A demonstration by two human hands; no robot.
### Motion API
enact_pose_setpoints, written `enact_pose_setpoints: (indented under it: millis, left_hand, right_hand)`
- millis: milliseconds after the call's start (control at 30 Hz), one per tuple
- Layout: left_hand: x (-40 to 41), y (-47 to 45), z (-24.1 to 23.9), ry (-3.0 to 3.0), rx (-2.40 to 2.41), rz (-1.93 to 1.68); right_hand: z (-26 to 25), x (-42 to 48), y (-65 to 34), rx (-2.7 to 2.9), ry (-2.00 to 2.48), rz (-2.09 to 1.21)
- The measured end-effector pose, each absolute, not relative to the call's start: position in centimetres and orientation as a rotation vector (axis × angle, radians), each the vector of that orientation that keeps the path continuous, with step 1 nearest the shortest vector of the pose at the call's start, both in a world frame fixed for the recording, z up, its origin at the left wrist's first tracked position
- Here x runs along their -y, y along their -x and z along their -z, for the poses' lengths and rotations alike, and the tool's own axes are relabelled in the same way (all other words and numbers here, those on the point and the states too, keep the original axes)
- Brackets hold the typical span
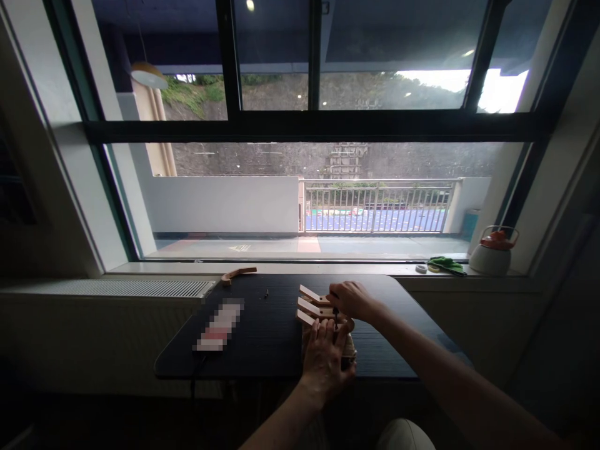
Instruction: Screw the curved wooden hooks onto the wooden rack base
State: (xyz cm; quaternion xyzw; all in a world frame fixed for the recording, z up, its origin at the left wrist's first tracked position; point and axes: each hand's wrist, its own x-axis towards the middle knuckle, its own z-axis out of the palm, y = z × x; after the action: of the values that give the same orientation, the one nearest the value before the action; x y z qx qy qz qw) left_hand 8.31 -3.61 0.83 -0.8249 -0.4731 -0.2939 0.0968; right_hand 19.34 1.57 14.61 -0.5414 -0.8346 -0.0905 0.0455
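Several pale wooden angled pieces (309, 308) lie side by side on the dark table, over a tan block-like base (348, 353) that is partly covered. My left hand (323, 357) presses down on the near pieces, its fingers bent over them. Just beyond it, my right hand (349, 299) is closed above the right ends of the pieces. Below its fingers shows a thin dark upright part (336, 317), too small to name; what the fingers grip is hidden. Farther left rests a loose bent wooden piece (239, 273) by the table's back edge.
The dark table (375, 356) stands against a window sill (300, 269). A tiny dark item (266, 293) and a blurred-out flat object (219, 325) with a cable lie left. On the sill are a kettle (490, 257), green gloves (445, 265) and a tape roll (420, 269).
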Motion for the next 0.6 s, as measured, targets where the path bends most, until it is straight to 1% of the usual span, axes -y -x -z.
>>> enact_pose_setpoints:
  millis: [100, 200, 333, 433, 533, 600]
  left_hand:
    - [3.6, -8.3, -0.7, 2.441, 1.406, 0.875]
    - [3.7, -8.2, -0.6, 2.438, 1.415, 0.88]
    - [3.6, -8.1, -0.5, 2.461, 1.403, 0.883]
    - [3.5, -8.2, -0.5, 2.465, 1.416, 0.888]
    - [3.5, -8.2, -0.6, 2.472, 1.425, 0.875]
    - [3.6, -8.2, -0.8, 2.48, 1.426, 0.867]
  right_hand:
    - [-14.1, -1.9, -18.7, 2.414, 1.808, 0.285]
    - [-14.5, -1.8, -18.4, 2.411, 1.825, 0.312]
    - [-15.9, -1.0, -19.0, 2.515, 1.742, 0.349]
    - [-16.4, -0.2, -19.4, 2.667, 1.593, 0.343]
    - [-16.1, 0.1, -19.5, 2.767, 1.466, 0.327]
    - [-15.5, -0.2, -19.5, 2.709, 1.524, 0.304]
